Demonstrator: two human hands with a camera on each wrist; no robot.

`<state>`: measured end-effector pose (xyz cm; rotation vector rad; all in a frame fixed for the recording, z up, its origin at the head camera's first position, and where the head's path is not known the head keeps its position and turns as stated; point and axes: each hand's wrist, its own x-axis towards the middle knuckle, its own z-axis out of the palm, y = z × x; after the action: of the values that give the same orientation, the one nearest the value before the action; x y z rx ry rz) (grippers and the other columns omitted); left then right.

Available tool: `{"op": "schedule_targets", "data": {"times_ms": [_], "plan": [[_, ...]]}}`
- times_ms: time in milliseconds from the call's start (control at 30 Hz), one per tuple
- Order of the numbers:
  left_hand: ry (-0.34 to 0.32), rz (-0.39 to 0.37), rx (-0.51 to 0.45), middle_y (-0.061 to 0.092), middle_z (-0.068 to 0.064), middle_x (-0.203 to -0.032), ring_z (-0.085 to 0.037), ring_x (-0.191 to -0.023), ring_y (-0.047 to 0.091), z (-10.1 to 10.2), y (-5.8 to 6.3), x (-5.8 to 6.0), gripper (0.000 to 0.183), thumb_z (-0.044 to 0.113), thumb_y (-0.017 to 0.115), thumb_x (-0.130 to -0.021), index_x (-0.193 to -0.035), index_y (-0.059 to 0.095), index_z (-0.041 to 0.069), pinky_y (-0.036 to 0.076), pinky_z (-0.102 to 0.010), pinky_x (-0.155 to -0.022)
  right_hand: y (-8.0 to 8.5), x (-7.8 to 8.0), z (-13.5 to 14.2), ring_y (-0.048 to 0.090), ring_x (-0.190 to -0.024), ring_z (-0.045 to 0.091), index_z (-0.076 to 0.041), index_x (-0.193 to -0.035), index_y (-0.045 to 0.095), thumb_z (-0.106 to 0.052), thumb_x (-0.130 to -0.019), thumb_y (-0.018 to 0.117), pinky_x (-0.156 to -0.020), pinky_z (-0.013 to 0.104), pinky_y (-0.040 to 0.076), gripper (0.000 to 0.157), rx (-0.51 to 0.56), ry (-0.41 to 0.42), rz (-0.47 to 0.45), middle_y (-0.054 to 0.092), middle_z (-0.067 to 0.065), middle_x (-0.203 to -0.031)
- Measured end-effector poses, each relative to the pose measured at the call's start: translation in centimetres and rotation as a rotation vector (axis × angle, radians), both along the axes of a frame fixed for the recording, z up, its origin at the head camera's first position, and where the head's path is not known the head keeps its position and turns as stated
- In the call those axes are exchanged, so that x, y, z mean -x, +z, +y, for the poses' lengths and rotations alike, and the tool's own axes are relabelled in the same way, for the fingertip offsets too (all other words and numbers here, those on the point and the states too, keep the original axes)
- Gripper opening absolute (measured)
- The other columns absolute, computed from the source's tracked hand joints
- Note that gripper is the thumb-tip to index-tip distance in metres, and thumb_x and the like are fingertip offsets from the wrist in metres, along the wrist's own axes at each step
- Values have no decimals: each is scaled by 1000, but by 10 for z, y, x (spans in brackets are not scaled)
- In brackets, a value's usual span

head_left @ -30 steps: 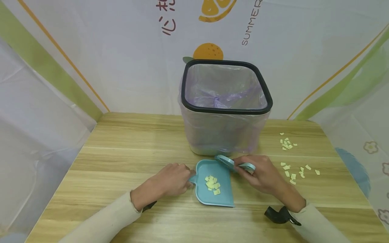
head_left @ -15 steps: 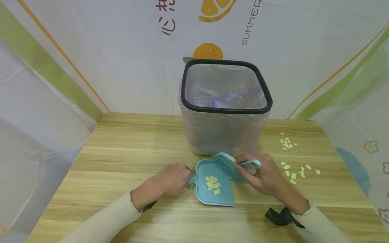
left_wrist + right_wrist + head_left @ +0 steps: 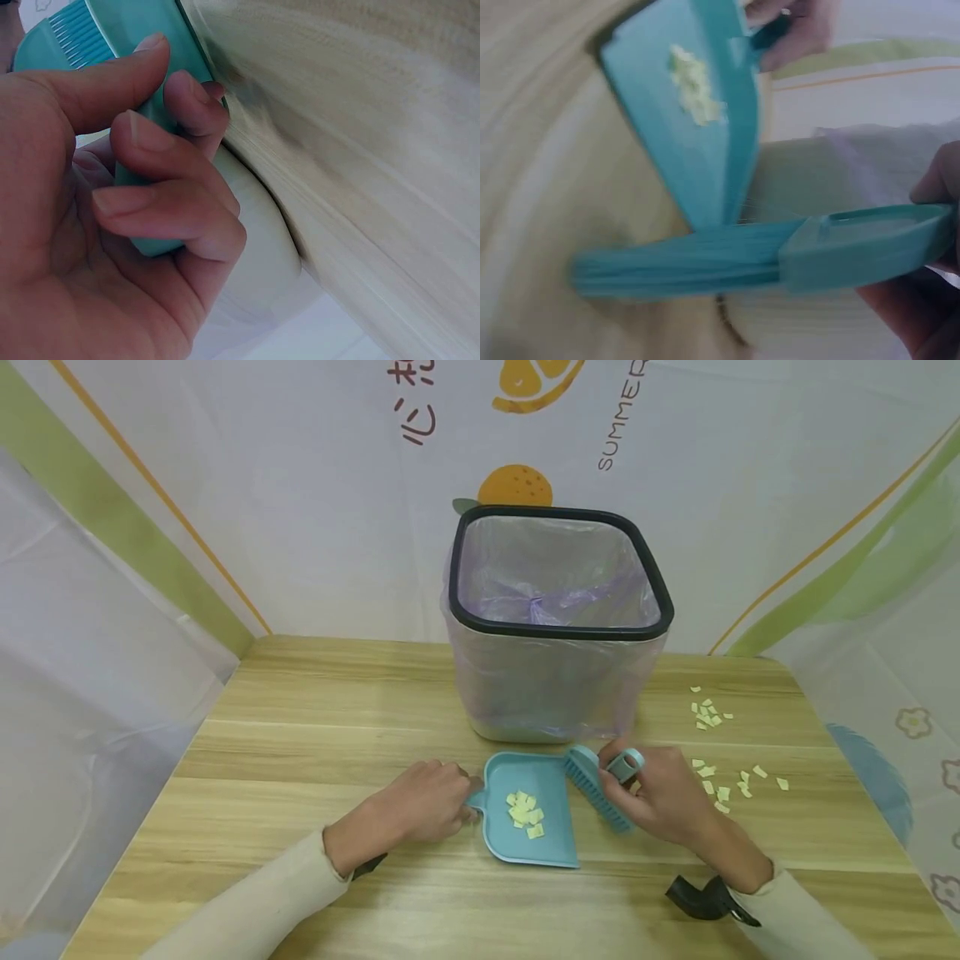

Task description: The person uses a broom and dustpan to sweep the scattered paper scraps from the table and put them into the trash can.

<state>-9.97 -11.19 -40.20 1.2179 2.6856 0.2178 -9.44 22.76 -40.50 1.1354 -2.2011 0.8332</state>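
My left hand (image 3: 431,802) grips the short handle of a light blue dustpan (image 3: 551,843) lying on the wooden table. In the left wrist view its fingers (image 3: 172,210) curl round that handle. A small heap of pale yellow paper scraps (image 3: 525,810) sits on the pan. My right hand (image 3: 660,793) holds a matching blue hand brush (image 3: 596,785) by its handle. The brush stands tilted at the pan's open right edge, bristles down toward the table. In the right wrist view the brush (image 3: 705,259) is blurred, with the pan beyond it.
Behind the dustpan stands a bin (image 3: 555,685) with a black rim and a clear purplish liner. To the right lie two groups of yellow scraps, a farther pile (image 3: 705,717) and a nearer scatter (image 3: 723,793). A printed white cloth (image 3: 337,527) hangs behind the table.
The brush has moved from over the pan's far right corner to the right and nearer, off the pan, its bristles turning into view. The left hand and dustpan have stayed in place.
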Motion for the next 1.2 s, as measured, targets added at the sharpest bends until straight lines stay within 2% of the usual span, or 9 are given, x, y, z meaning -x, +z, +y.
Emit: {"op": "schedule_targets", "data": {"times_ms": [67, 167, 367, 433, 500, 600, 733, 967, 1200], "plan": [[0, -4, -3, 59, 2, -79, -14, -63, 49, 0, 0, 0, 18, 23, 81, -100, -100, 70, 9, 48, -34, -55, -4, 0, -4, 51, -60, -2, -11, -99, 67, -16, -102, 61, -50, 15, 40, 8, 5, 16, -25, 63, -11, -75], [7, -17, -9, 55, 3, -77, -13, -63, 48, 0, 1, 0, 18, 23, 81, -100, -98, 69, 10, 46, -32, -55, -7, 0, -13, 60, -66, 2, -10, -102, 67, -21, -108, 61, -55, 19, 48, 13, 28, 45, -66, 70, -5, -83], [27, -46, -5, 52, 2, -77, -12, -62, 43, -1, 0, -1, 20, 23, 80, -102, -110, 74, 5, 39, -28, -54, -1, 0, -25, 72, -82, 14, -8, -102, 68, -24, -112, 62, -76, 24, 58, 20, 99, 78, -154, 75, 1, -95], [28, -45, -7, 52, 2, -77, -12, -62, 43, -1, -1, -1, 22, 22, 81, -101, -112, 74, 5, 39, -28, -54, 2, 0, -25, 74, -83, 17, -7, -101, 68, -17, -108, 65, -78, 23, 58, 12, 130, 70, -152, 75, 2, -94], [24, -39, -11, 51, 2, -76, -12, -62, 43, -1, -1, -1, 20, 22, 81, -101, -109, 74, 6, 39, -28, -54, 5, 0, -23, 74, -81, 17, -6, -100, 68, -17, -106, 66, -77, 22, 58, 13, 157, 38, -133, 76, 4, -92], [13, -25, -18, 51, 3, -76, -12, -63, 44, -1, -1, -2, 18, 22, 81, -100, -105, 73, 7, 41, -29, -55, 7, 0, -16, 72, -73, 14, -6, -98, 69, -11, -98, 68, -66, 23, 57, 5, 172, -23, -68, 77, 7, -89], [15, -29, -19, 53, 3, -77, -12, -62, 45, -1, 0, -1, 20, 22, 81, -100, -108, 74, 5, 43, -29, -55, 6, -1, -6, 67, -65, 9, -5, -96, 68, -9, -93, 68, -54, 24, 53, 6, 161, -76, -4, 76, 8, -84], [20, -35, -23, 55, 3, -78, -13, -63, 47, -1, 0, 0, 18, 22, 82, -100, -105, 73, 6, 44, -31, -55, 2, -3, 4, 65, -62, 6, -6, -93, 66, -10, -92, 65, -48, 22, 48, 4, 121, -100, -3, 75, 6, -81], [17, -39, -27, 53, 4, -77, -12, -63, 46, -1, 0, 0, 17, 22, 81, -100, -102, 71, 8, 43, -30, -54, -4, -3, 5, 42, -56, -3, -10, -91, 64, -15, -91, 60, -43, 17, 35, 7, 14, -116, 93, 62, -7, -71]]}}
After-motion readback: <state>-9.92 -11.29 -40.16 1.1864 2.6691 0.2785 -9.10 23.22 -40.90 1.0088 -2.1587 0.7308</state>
